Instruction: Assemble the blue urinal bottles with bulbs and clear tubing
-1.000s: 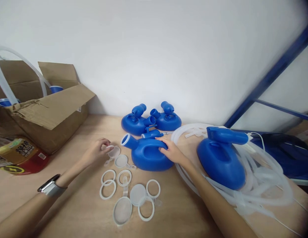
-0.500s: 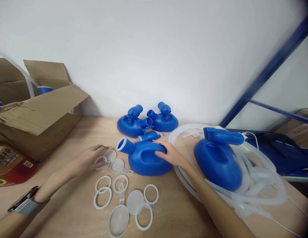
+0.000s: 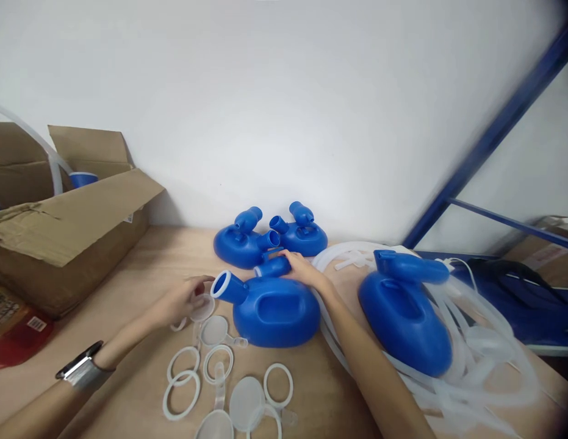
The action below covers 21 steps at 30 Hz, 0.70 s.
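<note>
A blue bottle with a white ring on its neck lies on the wooden table. Behind it, my right hand is closed round the end of a blue spout piece. My left hand is just left of the bottle's neck, over a clear round cap; its fingers are bent and apart, with nothing seen held. More clear caps and white rings lie in front of the bottle.
Two blue bottles with spouts stand by the wall. At the right, another blue bottle rests among coiled clear tubes. An open cardboard box and a red container are at the left.
My right hand has left the front bottle and moved back to the spout piece. My left hand has moved right, closer to the bottle's neck. The view has tilted slightly up.
</note>
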### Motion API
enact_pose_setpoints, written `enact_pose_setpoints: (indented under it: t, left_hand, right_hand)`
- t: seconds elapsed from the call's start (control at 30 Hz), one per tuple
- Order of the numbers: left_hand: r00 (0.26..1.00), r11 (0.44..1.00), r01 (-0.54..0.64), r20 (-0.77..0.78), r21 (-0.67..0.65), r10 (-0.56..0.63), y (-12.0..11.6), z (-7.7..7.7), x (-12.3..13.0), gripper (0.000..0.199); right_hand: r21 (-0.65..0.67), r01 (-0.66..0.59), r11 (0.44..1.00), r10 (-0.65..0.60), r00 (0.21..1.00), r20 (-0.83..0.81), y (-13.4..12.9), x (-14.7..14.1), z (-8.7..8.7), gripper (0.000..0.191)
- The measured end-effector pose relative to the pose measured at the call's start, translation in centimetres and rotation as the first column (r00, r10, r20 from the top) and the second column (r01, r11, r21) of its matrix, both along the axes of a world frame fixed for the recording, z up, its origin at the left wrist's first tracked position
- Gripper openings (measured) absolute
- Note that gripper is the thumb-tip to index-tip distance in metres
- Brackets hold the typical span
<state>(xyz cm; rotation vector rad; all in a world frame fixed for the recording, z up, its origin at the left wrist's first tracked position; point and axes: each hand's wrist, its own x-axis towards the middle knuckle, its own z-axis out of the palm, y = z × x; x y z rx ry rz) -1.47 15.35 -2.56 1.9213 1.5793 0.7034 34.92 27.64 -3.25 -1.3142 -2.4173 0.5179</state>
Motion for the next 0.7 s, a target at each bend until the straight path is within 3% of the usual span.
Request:
enact_pose_setpoints:
  t: [0.1,0.2,0.3,0.37,0.43,0.57,0.63,0.7]
  left_hand:
    - [0.990,0.999,-0.047,0.131,0.003,0.046,0.7,0.6,0.8,0.041]
    - [0.948,0.983,-0.175,0.277,0.051,0.154,1.6,1.7,1.0,0.046]
    - [0.871,0.920,-0.362,0.406,0.148,0.277,2.4,3.7,1.5,0.044]
    - [0.816,0.866,-0.445,0.502,0.230,0.286,2.6,5.4,2.6,0.039]
    - [0.783,0.828,-0.456,0.589,0.326,0.199,2.2,7.1,4.6,0.033]
    - [0.817,0.839,-0.282,0.574,0.465,-0.043,0.2,8.9,9.3,0.027]
    - [0.802,0.861,-0.211,0.586,0.462,-0.118,-0.9,8.9,11.1,0.026]
    - [0.739,0.893,-0.160,0.651,0.420,-0.174,-1.8,8.6,12.0,0.021]
  right_hand:
    - [0.009,0.013,1.000,-0.013,1.000,0.010,-0.7,0.1,0.8,0.061]
    - [0.045,0.041,0.998,-0.041,0.999,-0.003,-1.8,1.2,3.0,0.059]
    - [0.090,0.083,0.993,-0.079,0.996,-0.041,-3.1,3.5,6.1,0.061]
    - [0.117,0.110,0.987,-0.095,0.988,-0.123,-4.2,5.1,8.2,0.060]
    - [0.110,0.135,0.985,-0.106,0.965,-0.242,-5.6,6.2,10.1,0.058]
    - [-0.012,0.022,1.000,-0.025,0.900,-0.434,-8.5,5.5,12.4,0.061]
    - [0.028,-0.072,0.997,0.077,0.888,-0.453,-9.5,3.8,12.6,0.064]
    - [0.152,-0.122,0.981,0.178,0.881,-0.439,-10.2,1.7,12.1,0.066]
